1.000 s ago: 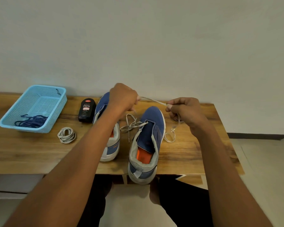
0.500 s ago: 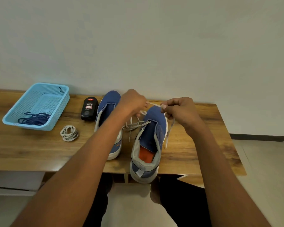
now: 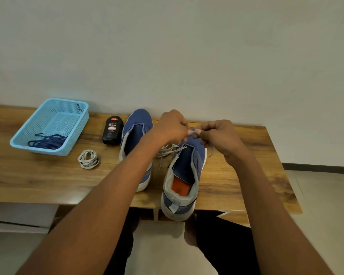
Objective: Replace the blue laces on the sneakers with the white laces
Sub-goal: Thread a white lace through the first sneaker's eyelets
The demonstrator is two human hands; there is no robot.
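Two blue sneakers stand on the wooden table, heels toward me. Over the toe of the right sneaker (image 3: 187, 171), my left hand (image 3: 172, 127) and my right hand (image 3: 218, 135) meet, and both pinch a white lace (image 3: 168, 150) between their fingertips. Loose loops of that lace lie between the two shoes. The left sneaker (image 3: 136, 135) has no lace showing, and my left forearm covers part of it. A coiled second white lace (image 3: 87, 158) lies on the table to the left. The blue laces (image 3: 47, 141) sit in the light blue basket (image 3: 72, 133).
A black bottle labelled Cherry (image 3: 112, 130) stands between the basket and the left sneaker. The table (image 3: 48, 181) runs against a plain wall. The right sneaker's heel overhangs the front edge. My legs show below.
My hands have come together over the right sneaker's toe, so the stretch of white lace between them has shortened to almost nothing. The view has shifted slightly.
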